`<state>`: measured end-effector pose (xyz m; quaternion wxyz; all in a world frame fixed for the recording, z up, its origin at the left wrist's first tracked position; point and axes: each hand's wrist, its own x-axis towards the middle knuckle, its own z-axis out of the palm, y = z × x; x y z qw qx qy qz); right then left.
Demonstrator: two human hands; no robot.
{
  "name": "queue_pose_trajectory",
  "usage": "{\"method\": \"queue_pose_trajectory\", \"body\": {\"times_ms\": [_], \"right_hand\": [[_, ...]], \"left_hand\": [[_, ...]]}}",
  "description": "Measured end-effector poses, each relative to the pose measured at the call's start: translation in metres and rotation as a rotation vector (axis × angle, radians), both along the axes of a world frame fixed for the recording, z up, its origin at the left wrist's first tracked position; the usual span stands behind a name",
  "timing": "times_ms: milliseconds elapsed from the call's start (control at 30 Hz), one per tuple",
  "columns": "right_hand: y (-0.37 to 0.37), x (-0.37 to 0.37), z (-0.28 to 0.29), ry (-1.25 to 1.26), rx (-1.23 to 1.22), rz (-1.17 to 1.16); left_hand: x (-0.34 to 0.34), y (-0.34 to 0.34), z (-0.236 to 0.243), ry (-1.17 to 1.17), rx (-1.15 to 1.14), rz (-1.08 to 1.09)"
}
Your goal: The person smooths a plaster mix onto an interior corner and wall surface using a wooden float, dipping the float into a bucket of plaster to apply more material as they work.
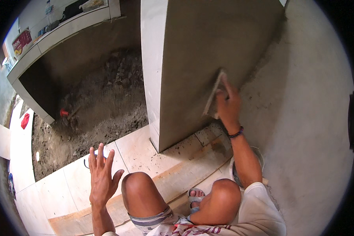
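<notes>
My right hand (pixel 229 108) is closed around a plastering float (pixel 212 98), seen nearly edge-on with its long face against the grey plastered side of a short wall (pixel 208 43). The fingers are slightly blurred, and the float's handle is mostly hidden behind them. A dark bracelet circles that wrist. My left hand (pixel 101 177) is raised in front of my bent knee, fingers stretched and apart, holding nothing. Under my right forearm stands a bucket (pixel 258 154), partly covered by the arm; its contents are hard to make out.
White tiles (pixel 72 192) cover the floor, with wooden planks (pixel 181 173) lying across them and mortar crumbs by the wall's foot. Loose soil (pixel 102 102) fills the left recess, where a red-topped tool (pixel 64 113) lies. A tiled counter (pixel 74 25) carries a bottle (pixel 50 12).
</notes>
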<state>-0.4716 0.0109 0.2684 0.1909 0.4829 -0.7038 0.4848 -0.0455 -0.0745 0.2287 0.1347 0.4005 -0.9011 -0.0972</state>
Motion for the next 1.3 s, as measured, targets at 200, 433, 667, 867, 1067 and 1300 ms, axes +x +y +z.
{"method": "queue_pose_trajectory", "body": {"times_ms": [200, 433, 667, 867, 1067, 1300], "right_hand": [[0.010, 0.039, -0.070, 0.067, 0.316, 0.058], [-0.003, 0.023, -0.005, 0.205, 0.016, -0.025], [0.017, 0.030, -0.073, 0.253, 0.317, 0.058], [0.001, 0.007, 0.014, 0.189, 0.007, -0.006], [0.001, 0.051, -0.044, 0.181, 0.343, 0.027], [0.020, -0.012, -0.024, 0.093, 0.006, -0.028]], "left_hand": [[0.002, -0.004, -0.011, 0.050, 0.043, -0.001], [0.006, -0.007, -0.018, 0.053, 0.026, 0.050], [0.000, -0.003, -0.023, 0.077, 0.099, 0.041], [0.001, -0.008, -0.021, 0.084, 0.068, 0.047], [-0.001, -0.007, -0.020, 0.118, 0.098, 0.032], [-0.014, -0.005, 0.008, 0.165, 0.021, -0.035]]}}
